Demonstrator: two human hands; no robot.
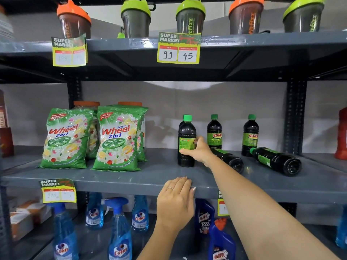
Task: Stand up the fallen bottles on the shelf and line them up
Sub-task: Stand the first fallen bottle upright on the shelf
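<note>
a: right hand (197, 150), state?

b: closed around the label of a dark bottle (186, 141); fingers curl across its front, thumb hidden behind. the bottle stands upright on the middle shelf (150, 177), green cap on top, base on the shelf surface.

a: left hand (175, 199)?

b: laid flat, palm down, on the front edge of the same shelf, fingers together and holding nothing. a ring shows on one finger.

a: the other bottles of that kind?

b: four more. two stand upright near the back: one (214, 131) just right of the held bottle, one (250, 135) further right. two lie on their sides: one (228, 159) just behind the right wrist, its neck end hidden by the hand; the other (276, 160) further right, cap pointing left, base toward the camera, close beside the foot of the right-hand upright bottle.

a: the rest of that shelf?

b: green detergent bags (116, 139) stand at the left, well apart from the bottles.

a: above and below?

b: shaker cups (190, 17) with green and orange lids line the upper shelf, whose edge carries a price tag (178, 48) reading 99 and 45. blue spray bottles (118, 231) and dark blue cleaner bottles (221, 243) stand on the lower shelf.
</note>
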